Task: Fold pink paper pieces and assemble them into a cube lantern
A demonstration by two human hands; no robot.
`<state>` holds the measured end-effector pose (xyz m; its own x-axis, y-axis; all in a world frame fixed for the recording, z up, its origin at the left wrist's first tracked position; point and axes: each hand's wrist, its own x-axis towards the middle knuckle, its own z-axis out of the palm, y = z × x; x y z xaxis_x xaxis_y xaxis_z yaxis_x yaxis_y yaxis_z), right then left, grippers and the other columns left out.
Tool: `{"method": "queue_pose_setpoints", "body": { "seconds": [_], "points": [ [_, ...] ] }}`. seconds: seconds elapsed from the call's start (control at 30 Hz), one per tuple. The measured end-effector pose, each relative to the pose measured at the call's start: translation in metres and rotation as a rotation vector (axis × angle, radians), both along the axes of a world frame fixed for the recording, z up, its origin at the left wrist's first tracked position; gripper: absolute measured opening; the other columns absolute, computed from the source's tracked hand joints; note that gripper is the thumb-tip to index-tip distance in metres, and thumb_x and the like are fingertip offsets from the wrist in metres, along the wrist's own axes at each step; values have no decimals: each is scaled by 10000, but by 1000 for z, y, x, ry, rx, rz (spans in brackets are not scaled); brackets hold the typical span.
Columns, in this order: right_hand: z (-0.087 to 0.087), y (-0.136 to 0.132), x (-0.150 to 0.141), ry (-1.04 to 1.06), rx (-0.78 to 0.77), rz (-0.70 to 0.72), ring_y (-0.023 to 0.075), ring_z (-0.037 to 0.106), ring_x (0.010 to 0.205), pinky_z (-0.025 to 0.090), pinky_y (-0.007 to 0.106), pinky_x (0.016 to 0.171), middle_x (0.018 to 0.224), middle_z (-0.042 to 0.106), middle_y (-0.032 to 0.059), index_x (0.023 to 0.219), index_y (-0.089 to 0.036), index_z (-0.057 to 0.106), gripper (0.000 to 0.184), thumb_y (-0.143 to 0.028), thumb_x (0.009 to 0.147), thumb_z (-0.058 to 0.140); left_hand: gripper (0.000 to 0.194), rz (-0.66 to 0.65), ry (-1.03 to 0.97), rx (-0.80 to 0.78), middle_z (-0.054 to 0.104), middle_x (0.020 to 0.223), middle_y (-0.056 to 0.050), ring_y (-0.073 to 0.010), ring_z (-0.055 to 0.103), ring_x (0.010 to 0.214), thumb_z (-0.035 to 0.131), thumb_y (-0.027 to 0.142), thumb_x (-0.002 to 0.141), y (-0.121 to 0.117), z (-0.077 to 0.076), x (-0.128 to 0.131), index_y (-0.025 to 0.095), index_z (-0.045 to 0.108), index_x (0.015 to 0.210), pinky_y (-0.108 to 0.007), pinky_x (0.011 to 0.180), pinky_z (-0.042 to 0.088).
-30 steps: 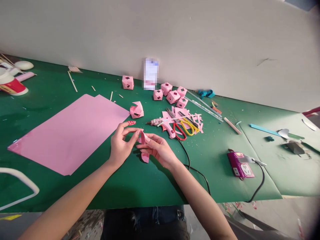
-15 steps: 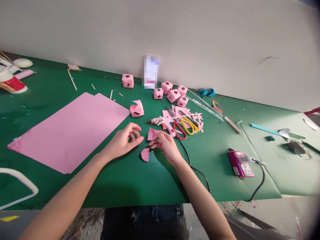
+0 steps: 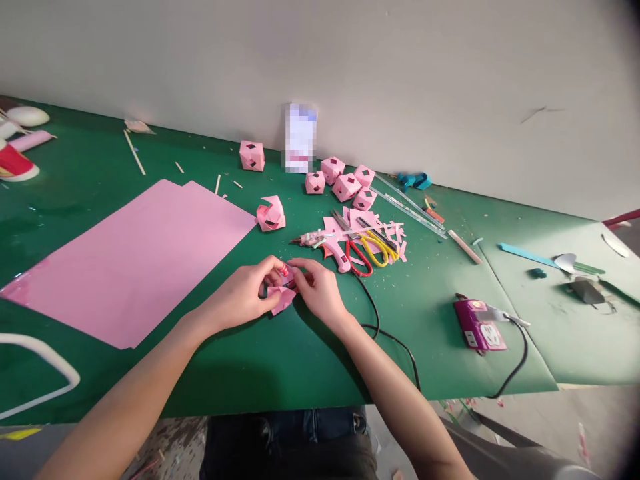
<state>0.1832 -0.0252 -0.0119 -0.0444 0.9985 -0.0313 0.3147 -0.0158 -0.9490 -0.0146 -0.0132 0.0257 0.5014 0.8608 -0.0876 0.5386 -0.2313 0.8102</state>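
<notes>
Between my two hands is a small folded piece of pink paper (image 3: 281,301), held just above the green table. My left hand (image 3: 249,288) pinches it from the left, thumb in front and fingers behind. From the right, my right hand (image 3: 318,291) closes its fingertips on the paper's edge; part of the paper is hidden behind the fingers. Beyond the hands sits a partly formed pink paper shape (image 3: 271,215) with open flaps. A pink glue gun (image 3: 336,245) lies to the upper right, next to scissors with red handles (image 3: 360,260) and scissors with yellow handles (image 3: 383,249).
Large pink sheets (image 3: 135,260) cover the left of the green table (image 3: 240,373). Several finished pink paper balls (image 3: 346,188) stand near a propped phone (image 3: 300,137). At right lies a purple power strip (image 3: 479,325); a black cord (image 3: 400,344) runs over the front edge.
Both hands have come together. The loose pink pieces that lay apart, one in the right hand and one on the table, are now between my fingers.
</notes>
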Motion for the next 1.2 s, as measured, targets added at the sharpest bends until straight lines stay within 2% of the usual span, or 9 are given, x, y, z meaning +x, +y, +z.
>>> {"method": "queue_pose_setpoints", "body": {
  "seconds": [0.1, 0.2, 0.33, 0.43, 0.67, 0.9, 0.97, 1.03, 1.2],
  "points": [
    [2, -1, -1, -29, 79, -49, 123, 681, 654, 582, 288, 639, 1225, 772, 91, 1102, -227, 785, 262, -387, 972, 624, 324, 127, -130, 11, 766, 1005, -26, -211, 793, 911, 701, 405, 923, 1, 0, -2, 252, 572, 1179, -323, 816, 643],
    [10, -4, 1, 25, 106, -125, 125, 631, 612, 518, 283, 584, 1019, 775, 70, 1048, -226, 783, 298, -460, 997, 606, 379, 185, -223, 34, 758, 956, -16, -206, 807, 874, 735, 417, 917, 1, -1, -1, 243, 580, 1215, -318, 813, 660],
    [18, -11, -1, 226, -22, -55, 146, 629, 620, 485, 279, 571, 797, 755, 21, 1027, -230, 767, 358, -570, 925, 717, 392, 218, -280, 142, 755, 907, -11, -195, 790, 815, 742, 417, 927, 2, -4, 3, 232, 593, 1239, -324, 800, 663],
    [19, -13, -7, 288, -66, -21, 159, 676, 667, 524, 288, 626, 814, 784, 23, 1028, -233, 756, 360, -538, 848, 815, 358, 248, -303, 262, 754, 912, -14, -190, 785, 842, 717, 330, 934, 2, -9, 7, 224, 591, 1253, -320, 811, 662],
    [14, -11, -15, 391, -62, -64, 194, 781, 783, 609, 312, 704, 899, 817, 38, 928, -250, 695, 230, -439, 841, 791, 413, 351, -352, 452, 771, 1059, -50, -190, 792, 949, 720, 222, 925, 0, -25, 19, 214, 568, 1309, -317, 835, 674],
    [13, -13, -15, 313, 10, -114, 191, 765, 741, 620, 334, 721, 864, 823, 16, 911, -261, 693, 143, -374, 838, 742, 314, 284, -278, 763, 797, 1090, -48, -210, 804, 983, 709, 166, 945, -2, -33, 21, 251, 576, 1217, -361, 931, 661],
    [14, -14, -13, 286, 57, -166, 209, 776, 775, 636, 359, 753, 901, 839, 24, 885, -271, 694, 115, -367, 841, 741, 424, 295, -335, 708, 766, 1190, -85, -240, 783, 1084, 751, 196, 908, -3, -31, 22, 253, 556, 1280, -384, 943, 656],
    [16, -15, -7, 252, 150, -225, 247, 805, 905, 659, 407, 838, 997, 859, 38, 875, -292, 699, 82, -357, 853, 742, 577, 306, -436, 508, 712, 1283, -119, -263, 748, 1145, 817, 262, 851, -4, -26, 22, 254, 527, 1350, -386, 907, 650],
    [16, -14, 11, 125, 308, -165, 309, 776, 1203, 591, 539, 1140, 1207, 843, 41, 924, -358, 764, 40, -345, 886, 758, 839, 180, -815, -337, 745, 1143, -97, -222, 737, 962, 839, 563, 840, -3, -8, 18, 257, 448, 1517, -375, 852, 624]
  ]
}}
